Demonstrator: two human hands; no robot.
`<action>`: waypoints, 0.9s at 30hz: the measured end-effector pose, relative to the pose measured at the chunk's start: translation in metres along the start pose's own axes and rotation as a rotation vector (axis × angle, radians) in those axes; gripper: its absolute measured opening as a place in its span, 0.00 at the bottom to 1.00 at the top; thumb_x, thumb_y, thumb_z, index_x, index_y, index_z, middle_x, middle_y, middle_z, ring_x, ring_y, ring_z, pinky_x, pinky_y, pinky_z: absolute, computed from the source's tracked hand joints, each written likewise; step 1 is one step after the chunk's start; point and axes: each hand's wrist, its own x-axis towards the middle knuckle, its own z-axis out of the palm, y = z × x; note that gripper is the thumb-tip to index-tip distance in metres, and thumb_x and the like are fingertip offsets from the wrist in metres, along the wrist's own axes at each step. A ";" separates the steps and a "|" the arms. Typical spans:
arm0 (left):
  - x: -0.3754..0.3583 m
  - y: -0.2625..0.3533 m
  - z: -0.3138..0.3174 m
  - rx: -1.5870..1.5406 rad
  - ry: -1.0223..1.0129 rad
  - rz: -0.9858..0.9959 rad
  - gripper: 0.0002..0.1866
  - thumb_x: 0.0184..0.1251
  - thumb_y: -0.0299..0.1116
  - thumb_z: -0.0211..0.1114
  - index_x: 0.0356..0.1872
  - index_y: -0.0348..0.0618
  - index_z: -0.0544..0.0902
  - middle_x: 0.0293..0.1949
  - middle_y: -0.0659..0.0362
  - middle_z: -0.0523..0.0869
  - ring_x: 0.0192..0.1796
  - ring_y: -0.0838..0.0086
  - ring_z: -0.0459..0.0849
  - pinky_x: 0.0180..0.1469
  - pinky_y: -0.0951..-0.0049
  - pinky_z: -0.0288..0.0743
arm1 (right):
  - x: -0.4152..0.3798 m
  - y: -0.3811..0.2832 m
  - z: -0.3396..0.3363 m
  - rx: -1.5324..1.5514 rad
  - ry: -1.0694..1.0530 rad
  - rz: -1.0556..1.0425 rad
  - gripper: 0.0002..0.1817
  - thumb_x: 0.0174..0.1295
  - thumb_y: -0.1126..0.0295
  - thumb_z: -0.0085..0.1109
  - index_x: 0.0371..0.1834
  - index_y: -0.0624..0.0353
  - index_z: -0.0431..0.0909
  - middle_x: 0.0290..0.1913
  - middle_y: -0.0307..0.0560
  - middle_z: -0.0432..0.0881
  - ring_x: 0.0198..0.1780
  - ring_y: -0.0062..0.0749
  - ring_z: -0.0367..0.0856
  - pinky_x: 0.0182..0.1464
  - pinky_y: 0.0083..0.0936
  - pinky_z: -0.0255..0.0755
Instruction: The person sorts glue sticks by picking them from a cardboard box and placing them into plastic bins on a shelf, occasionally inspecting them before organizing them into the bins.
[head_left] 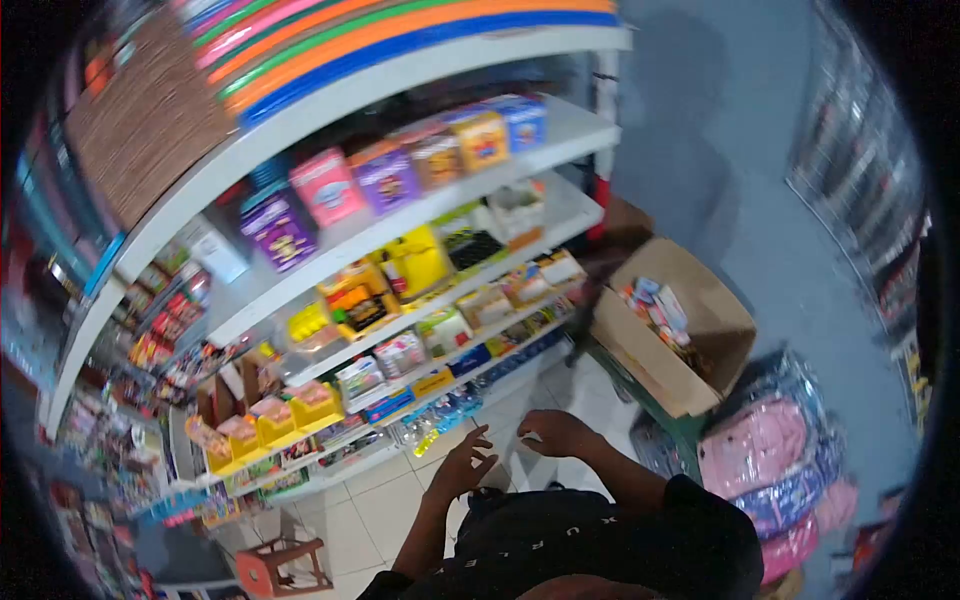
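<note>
**Two empty hands hover before the lowest shelf**

The clear packets (437, 425) on the bottom shelf (330, 470) lie just ahead of and slightly to the left of the person's left hand (462, 463), their row running along the shelf edge from lower left to upper right. That hand is the nearer of the two: its fingers (478, 440) are spread and raised toward the packets, apart from them and holding nothing. The right hand (556, 432) hangs just beside it, above the pale floor tiles (380, 505), fingers loosely curled; it appears to hold nothing either. Nothing stands between the left hand and the shelf edge. Above, yellow trays (285, 415) and rows of coloured boxes (385, 178) fill the upper shelves. To the right, well apart from the hands, an open cardboard box (700, 330) holds small packs, with pink bags in plastic (760, 450) beside it. A small wooden stool (285, 565) sits on the floor at lower left.
</note>
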 end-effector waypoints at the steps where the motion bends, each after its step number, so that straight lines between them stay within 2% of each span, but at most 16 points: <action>1: 0.011 0.008 0.018 0.019 -0.042 0.045 0.34 0.64 0.35 0.69 0.70 0.45 0.65 0.51 0.50 0.84 0.44 0.65 0.86 0.46 0.66 0.80 | -0.021 0.019 0.003 0.006 0.001 0.056 0.10 0.61 0.65 0.61 0.42 0.55 0.82 0.43 0.48 0.80 0.48 0.47 0.80 0.51 0.39 0.74; 3: 0.024 0.025 0.056 0.044 -0.139 0.117 0.33 0.65 0.35 0.68 0.69 0.45 0.67 0.51 0.50 0.84 0.44 0.65 0.86 0.47 0.65 0.80 | -0.061 0.050 0.010 0.036 0.061 0.130 0.10 0.60 0.66 0.61 0.42 0.56 0.81 0.44 0.49 0.80 0.49 0.48 0.80 0.52 0.41 0.74; 7: 0.036 0.067 0.120 0.027 -0.331 0.013 0.27 0.66 0.38 0.68 0.65 0.44 0.73 0.50 0.50 0.83 0.47 0.65 0.84 0.50 0.66 0.79 | -0.124 0.078 0.006 0.056 0.053 0.241 0.11 0.60 0.65 0.60 0.44 0.56 0.81 0.44 0.49 0.80 0.49 0.48 0.80 0.52 0.43 0.74; 12: 0.041 0.081 0.166 0.109 -0.563 -0.001 0.23 0.69 0.41 0.64 0.62 0.44 0.76 0.54 0.50 0.84 0.50 0.63 0.85 0.56 0.62 0.77 | -0.162 0.092 0.003 0.134 0.073 0.292 0.12 0.59 0.64 0.61 0.44 0.55 0.82 0.43 0.50 0.80 0.48 0.48 0.81 0.51 0.42 0.74; 16: 0.056 0.076 0.170 0.130 -0.681 -0.048 0.23 0.68 0.41 0.66 0.60 0.43 0.77 0.54 0.50 0.83 0.52 0.63 0.85 0.57 0.61 0.77 | -0.161 0.099 0.004 0.128 0.018 0.353 0.12 0.59 0.64 0.61 0.44 0.56 0.82 0.43 0.50 0.80 0.48 0.49 0.81 0.51 0.43 0.74; 19: 0.069 0.074 0.158 0.100 -0.580 0.071 0.21 0.66 0.38 0.67 0.57 0.40 0.78 0.47 0.49 0.85 0.46 0.61 0.85 0.49 0.65 0.78 | -0.141 0.102 -0.004 0.092 -0.027 0.330 0.13 0.59 0.64 0.61 0.45 0.56 0.81 0.44 0.50 0.80 0.48 0.49 0.81 0.52 0.43 0.74; 21: 0.083 0.078 0.148 0.114 -0.569 0.088 0.22 0.66 0.37 0.67 0.57 0.38 0.78 0.49 0.48 0.85 0.47 0.61 0.85 0.50 0.64 0.78 | -0.124 0.095 -0.019 0.096 -0.018 0.281 0.13 0.59 0.64 0.61 0.45 0.56 0.81 0.45 0.51 0.80 0.49 0.49 0.80 0.52 0.43 0.74; 22: 0.094 0.080 0.141 0.125 -0.593 0.096 0.22 0.66 0.37 0.67 0.57 0.37 0.78 0.49 0.48 0.85 0.47 0.61 0.85 0.51 0.64 0.78 | -0.115 0.089 -0.029 0.114 -0.069 0.394 0.13 0.60 0.64 0.60 0.46 0.56 0.81 0.46 0.51 0.80 0.50 0.48 0.80 0.52 0.42 0.74; 25: 0.119 0.065 0.127 0.190 -0.580 0.143 0.22 0.66 0.38 0.68 0.56 0.37 0.79 0.48 0.49 0.85 0.48 0.61 0.85 0.51 0.65 0.78 | -0.099 0.088 -0.036 0.177 0.093 0.375 0.14 0.61 0.63 0.60 0.46 0.57 0.81 0.45 0.50 0.80 0.51 0.48 0.80 0.52 0.41 0.74; 26: 0.130 0.057 0.122 0.232 -0.571 0.170 0.22 0.66 0.38 0.68 0.56 0.37 0.79 0.48 0.49 0.85 0.48 0.62 0.85 0.50 0.65 0.77 | -0.092 0.092 -0.031 0.169 0.136 0.385 0.14 0.60 0.63 0.64 0.47 0.55 0.81 0.45 0.50 0.81 0.50 0.47 0.81 0.52 0.43 0.76; 27: 0.140 0.057 0.117 0.270 -0.562 0.196 0.21 0.65 0.38 0.68 0.56 0.37 0.79 0.48 0.49 0.85 0.48 0.62 0.85 0.50 0.65 0.77 | -0.087 0.092 -0.033 0.152 0.104 0.424 0.14 0.60 0.62 0.64 0.47 0.55 0.81 0.45 0.50 0.81 0.51 0.47 0.81 0.53 0.43 0.76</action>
